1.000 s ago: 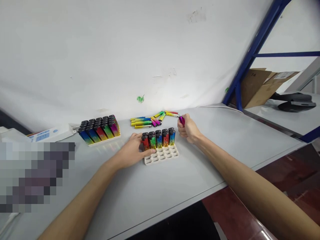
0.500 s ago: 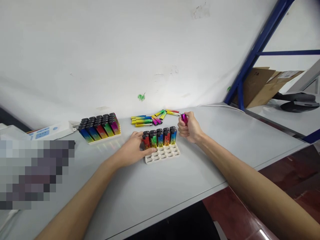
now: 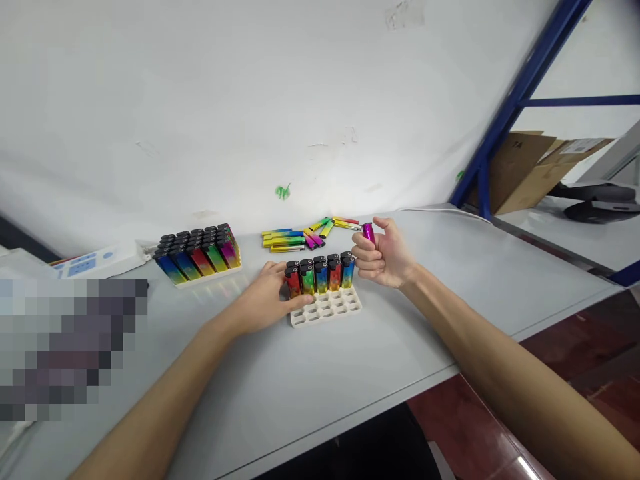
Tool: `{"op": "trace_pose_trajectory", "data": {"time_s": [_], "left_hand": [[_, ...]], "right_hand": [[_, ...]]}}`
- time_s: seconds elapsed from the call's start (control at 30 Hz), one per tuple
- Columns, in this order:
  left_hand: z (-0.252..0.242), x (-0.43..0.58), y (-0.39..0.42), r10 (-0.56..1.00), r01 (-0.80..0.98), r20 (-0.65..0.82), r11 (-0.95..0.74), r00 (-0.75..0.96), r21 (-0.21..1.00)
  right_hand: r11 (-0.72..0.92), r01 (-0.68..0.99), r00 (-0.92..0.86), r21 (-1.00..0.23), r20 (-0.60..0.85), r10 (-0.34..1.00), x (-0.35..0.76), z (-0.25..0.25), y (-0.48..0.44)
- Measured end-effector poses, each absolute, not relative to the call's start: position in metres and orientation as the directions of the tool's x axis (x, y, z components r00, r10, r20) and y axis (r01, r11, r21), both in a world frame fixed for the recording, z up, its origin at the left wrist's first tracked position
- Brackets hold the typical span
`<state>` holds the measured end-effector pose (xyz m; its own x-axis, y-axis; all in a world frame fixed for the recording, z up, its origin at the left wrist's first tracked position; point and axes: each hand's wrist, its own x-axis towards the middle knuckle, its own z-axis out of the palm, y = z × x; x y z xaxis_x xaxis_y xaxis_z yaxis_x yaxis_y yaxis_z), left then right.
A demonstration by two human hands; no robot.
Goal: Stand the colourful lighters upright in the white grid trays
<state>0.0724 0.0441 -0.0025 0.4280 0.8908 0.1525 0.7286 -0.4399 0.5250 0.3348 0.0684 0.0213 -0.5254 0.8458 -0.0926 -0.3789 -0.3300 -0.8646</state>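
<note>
Two hands are at work over one grey table (image 3: 420, 320). The right hand (image 3: 387, 261) is clamped around one lighter (image 3: 369, 232), whose magenta end shows above the curled fingers; the thumb is raised off it. Held above the table, this lighter is just right of the near tray (image 3: 327, 315), a cream rack with oval slots showing along its near part. Five lighters make up the front standing row (image 3: 321, 279): red, green, blue, red and blue from left to right; more black tops show behind. The left hand (image 3: 263, 301) rests at that tray's left end, thumb along the near side; its fingertips are hidden, so I cannot tell its grip. Far left, a second tray (image 3: 213, 277) has five front lighters (image 3: 200, 263): two blue, one red, one green, one magenta, with uncounted rows behind. Roughly ten loose lighters (image 3: 290, 240) lie overlapping beyond the near tray.
</note>
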Motion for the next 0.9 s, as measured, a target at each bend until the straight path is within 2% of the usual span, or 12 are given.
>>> {"op": "trace_pose_trajectory", "data": {"time_s": [0.37,0.53,0.6,0.7,0.8,0.9], "left_hand": [[-0.001,0.072,0.044,0.874,0.746,0.147,-0.475,0.464,0.467],[0.001,0.073,0.042,0.888,0.754,0.134,-0.447,0.44,0.481],[0.003,0.072,0.041,0.891,0.756,0.125,-0.438,0.436,0.486],[0.007,0.068,0.04,0.891,0.759,0.081,-0.426,0.447,0.493],[0.01,0.061,0.041,0.891,0.773,0.031,-0.409,0.452,0.485],[0.013,0.057,0.042,0.887,0.767,0.021,-0.41,0.461,0.495]], "right_hand": [[-0.37,-0.373,-0.647,-0.851,-0.047,0.761,0.338,0.029,0.063],[-0.296,-0.354,-0.605,-0.887,-0.024,0.796,0.336,0.032,0.06],[-0.194,-0.363,-0.525,-0.911,0.028,0.851,0.333,0.033,0.058],[0.06,-0.353,-0.337,-0.934,0.187,0.923,0.326,0.034,0.053],[0.361,-0.179,-0.166,-0.915,0.389,0.906,0.32,0.037,0.046],[0.588,0.033,-0.148,-0.808,0.578,0.803,0.313,0.039,0.035]]}}
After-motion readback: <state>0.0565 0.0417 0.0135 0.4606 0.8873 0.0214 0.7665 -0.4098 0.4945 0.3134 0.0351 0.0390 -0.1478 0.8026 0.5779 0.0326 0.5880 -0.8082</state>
